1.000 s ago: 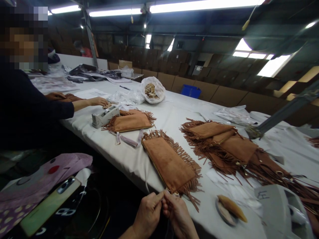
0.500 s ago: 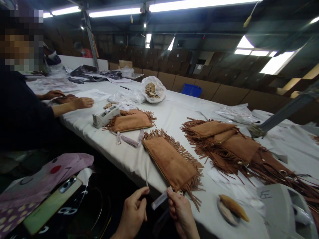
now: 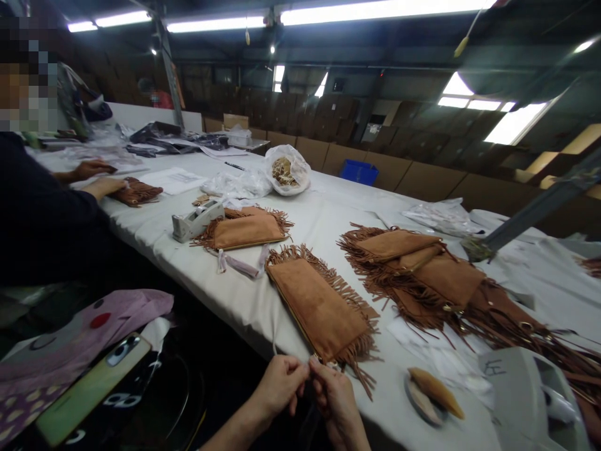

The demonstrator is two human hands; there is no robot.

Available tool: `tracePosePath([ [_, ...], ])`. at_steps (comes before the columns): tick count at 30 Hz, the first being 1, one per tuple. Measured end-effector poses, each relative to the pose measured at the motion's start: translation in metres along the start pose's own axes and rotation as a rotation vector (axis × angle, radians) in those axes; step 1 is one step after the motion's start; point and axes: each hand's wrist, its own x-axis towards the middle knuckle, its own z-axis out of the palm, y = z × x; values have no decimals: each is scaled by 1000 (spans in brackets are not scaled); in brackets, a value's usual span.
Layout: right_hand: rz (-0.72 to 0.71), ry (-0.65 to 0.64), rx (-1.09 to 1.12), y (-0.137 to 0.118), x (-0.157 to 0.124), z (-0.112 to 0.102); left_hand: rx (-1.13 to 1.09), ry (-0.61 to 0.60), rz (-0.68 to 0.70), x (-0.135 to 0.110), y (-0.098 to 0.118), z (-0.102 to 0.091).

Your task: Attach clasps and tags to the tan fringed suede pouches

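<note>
A brown fringed suede pouch lies flat at the table's front edge, its zipper along the near side. My left hand and my right hand meet just below its near corner, at the zipper's end. Both are closed in a pinch, fingertips almost touching. Between and below the fingers, the plastic-wrapped strip at the zipper end is mostly hidden. A second fringed pouch lies farther back, with a wrapped strip in front of it.
A tape dispenser stands beside the second pouch; a larger one is at right. A pile of fringed pouches lies on the right. A small dish is near the front. At left, a co-worker's hand touches a brown fringed item.
My left hand has moved right to meet my right hand, and the wrapped strip seen hanging between them is now mostly hidden. The co-worker's hands have drawn back left.
</note>
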Motion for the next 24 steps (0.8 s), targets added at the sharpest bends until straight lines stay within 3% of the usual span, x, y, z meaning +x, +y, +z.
tracePosePath([
  [8, 18, -24, -127, -4, -7, 4, 19, 170, 55, 9, -5, 5],
  [12, -55, 77, -149, -11, -18, -22, 37, 212, 70, 11, -9, 6],
  [15, -175, 344, -118, -23, -32, -74, 46, 195, 74, 5, -12, 7],
  [20, -548, 1013, -41, -52, -75, -199, 108, 191, 83, -5, -25, 6],
  [22, -639, 1278, -139, -59, -92, -248, 114, 177, 31, -3, -32, 5],
  [24, -612, 1438, -301, -62, -103, -288, 105, 152, -23, 0, -38, 4],
])
